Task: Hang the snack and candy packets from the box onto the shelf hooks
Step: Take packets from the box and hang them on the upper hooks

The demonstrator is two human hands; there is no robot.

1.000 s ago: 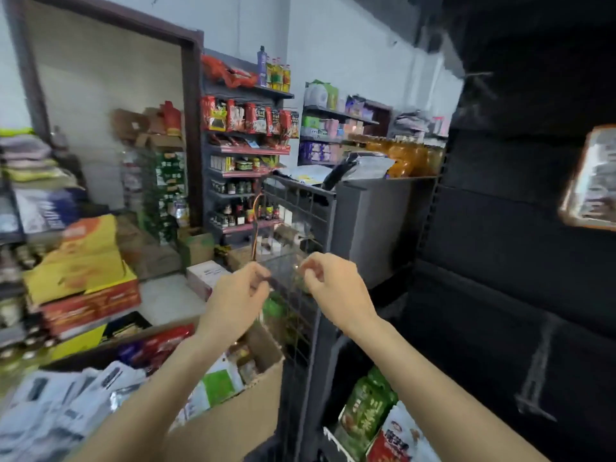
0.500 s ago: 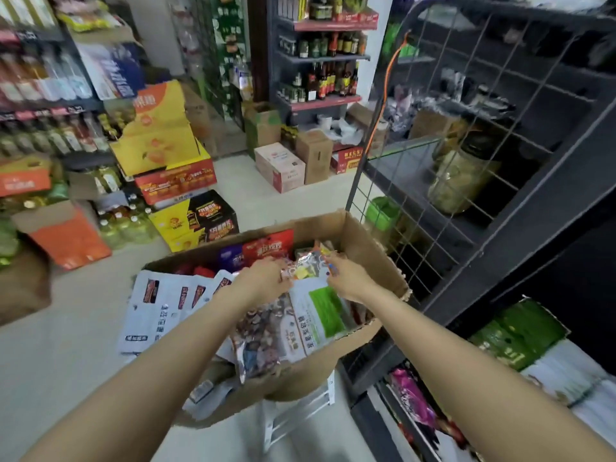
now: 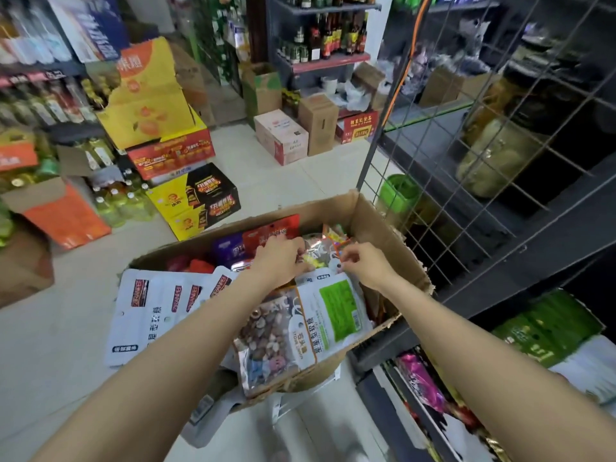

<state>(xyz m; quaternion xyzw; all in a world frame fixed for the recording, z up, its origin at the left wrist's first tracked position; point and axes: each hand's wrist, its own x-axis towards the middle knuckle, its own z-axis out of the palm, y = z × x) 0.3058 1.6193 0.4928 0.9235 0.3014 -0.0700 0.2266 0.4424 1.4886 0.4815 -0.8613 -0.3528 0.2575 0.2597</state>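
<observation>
Between both hands: a glossy clear packet (image 3: pixel 320 251) lay in the cardboard box (image 3: pixel 383 228).
Left hand (image 3: pixel 278 258): fingers curled onto its left edge.
Packet: crinkled, colourful sweets inside; long axis unclear.
Right hand (image 3: pixel 363 261): fingertips pinched its right corner.

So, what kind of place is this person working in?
Most likely a small grocery shop or its stock corner. Shelves of bottles line the back, unopened cartons sit on the floor, and both hands, left hand and right hand, reach into a cardboard box of snack packets.
</observation>
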